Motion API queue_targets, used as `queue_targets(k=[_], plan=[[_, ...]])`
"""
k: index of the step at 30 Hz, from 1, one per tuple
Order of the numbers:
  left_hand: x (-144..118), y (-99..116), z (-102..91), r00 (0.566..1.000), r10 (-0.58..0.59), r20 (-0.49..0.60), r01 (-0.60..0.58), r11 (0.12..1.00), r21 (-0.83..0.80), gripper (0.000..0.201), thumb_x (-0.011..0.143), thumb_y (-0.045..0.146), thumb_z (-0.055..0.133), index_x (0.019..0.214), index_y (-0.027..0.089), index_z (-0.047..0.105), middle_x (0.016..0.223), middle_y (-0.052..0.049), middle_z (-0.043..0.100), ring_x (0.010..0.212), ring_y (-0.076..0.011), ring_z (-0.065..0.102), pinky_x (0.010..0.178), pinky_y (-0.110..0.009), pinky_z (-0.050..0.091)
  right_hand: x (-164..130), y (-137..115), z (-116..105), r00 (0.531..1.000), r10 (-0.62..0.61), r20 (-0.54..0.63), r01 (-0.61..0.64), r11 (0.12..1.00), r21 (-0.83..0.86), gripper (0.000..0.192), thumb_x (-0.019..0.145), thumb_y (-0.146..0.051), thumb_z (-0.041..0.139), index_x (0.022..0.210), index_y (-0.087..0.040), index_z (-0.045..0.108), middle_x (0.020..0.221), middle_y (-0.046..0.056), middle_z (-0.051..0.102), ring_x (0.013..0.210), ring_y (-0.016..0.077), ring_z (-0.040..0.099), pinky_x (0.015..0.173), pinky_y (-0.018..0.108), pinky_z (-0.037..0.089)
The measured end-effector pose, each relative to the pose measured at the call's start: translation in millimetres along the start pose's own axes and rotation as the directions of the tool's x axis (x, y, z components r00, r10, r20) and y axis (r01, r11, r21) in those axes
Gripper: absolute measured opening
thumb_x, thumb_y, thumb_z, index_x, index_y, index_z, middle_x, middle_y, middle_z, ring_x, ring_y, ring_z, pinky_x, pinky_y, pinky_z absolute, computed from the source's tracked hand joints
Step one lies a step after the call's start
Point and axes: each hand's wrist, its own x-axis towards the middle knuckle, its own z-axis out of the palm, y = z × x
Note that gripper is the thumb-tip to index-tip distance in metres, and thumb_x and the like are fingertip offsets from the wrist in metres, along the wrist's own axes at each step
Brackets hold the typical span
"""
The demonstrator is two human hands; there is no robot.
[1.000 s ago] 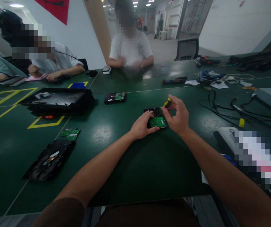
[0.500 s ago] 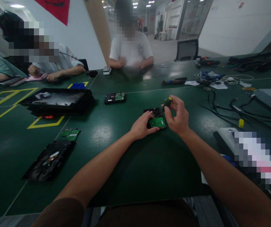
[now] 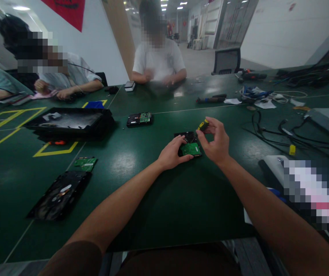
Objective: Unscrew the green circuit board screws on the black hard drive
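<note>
The left hand (image 3: 172,154) lies flat-fingered against the near-left edge of a small hard drive (image 3: 189,143) in the middle of the green tabletop (image 3: 141,184), pinning it with its green circuit board (image 3: 191,149) facing up. The right hand (image 3: 216,142) is curled shut around a yellow-and-black screwdriver (image 3: 203,125), pinched at the handle between thumb and fingertips and held upright over the drive's far-right corner (the tip itself is hidden). The likeliest trouble is the tip skating off a tiny screw and gouging the board – a light one-handed hold may let the drive pivot. A loosened screw could also roll away toward the cables (image 3: 279,132) on the right – hard to spot on this dark surface.
</note>
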Motion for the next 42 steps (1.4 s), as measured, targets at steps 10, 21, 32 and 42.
queue_targets(k=[10,21,32,42], plan=[[-0.2,2.6,-1.7,1.0,-0.011,0.011,0.012,1.0,-0.017,0.06,0.082,0.055,0.079,0.128,0.023,0.058,0.16,-0.016,0.048,0.155,-0.0346,0.037,0.124,-0.057,0.037,-0.6,0.1,-0.4,1.0,-0.007,0.025,0.007,1.0,-0.014,0.06,0.093,-0.026,0.066,0.15,-0.03,0.045,0.131,0.009,0.065,0.09,0.0222,0.074,0.084,0.042,0.066],[0.0,1.5,-1.0,1.0,-0.011,0.008,0.011,1.0,-0.008,0.06,0.082,0.054,0.08,0.128,0.024,0.058,0.16,-0.015,0.049,0.155,-0.0347,0.038,0.124,-0.058,0.038,-0.4,-0.6,-1.3,0.999,0.016,0.033,-0.015,0.999,-0.029,0.059,0.094,-0.03,0.065,0.149,-0.031,0.045,0.134,0.009,0.064,0.096,0.0252,0.073,0.085,0.046,0.067],[-0.8,4.3,-1.9,1.0,-0.019,0.009,0.019,1.0,-0.005,0.06,0.082,0.055,0.08,0.128,0.024,0.058,0.159,-0.015,0.049,0.155,-0.0348,0.038,0.124,-0.058,0.038,-0.6,0.7,-1.2,0.999,-0.004,0.041,0.007,0.998,-0.066,0.062,0.092,-0.034,0.068,0.15,-0.032,0.046,0.13,0.009,0.066,0.087,0.0235,0.072,0.083,0.046,0.066],[0.0,3.1,-1.0,1.0,-0.011,0.007,0.011,1.0,0.006,0.06,0.082,0.055,0.08,0.128,0.023,0.057,0.16,-0.016,0.049,0.155,-0.0342,0.038,0.125,-0.057,0.038,-0.7,-0.2,-1.4,1.0,0.0,0.028,0.002,0.999,-0.049,0.063,0.093,-0.033,0.068,0.151,-0.03,0.045,0.127,0.01,0.066,0.087,0.024,0.073,0.081,0.046,0.067]])
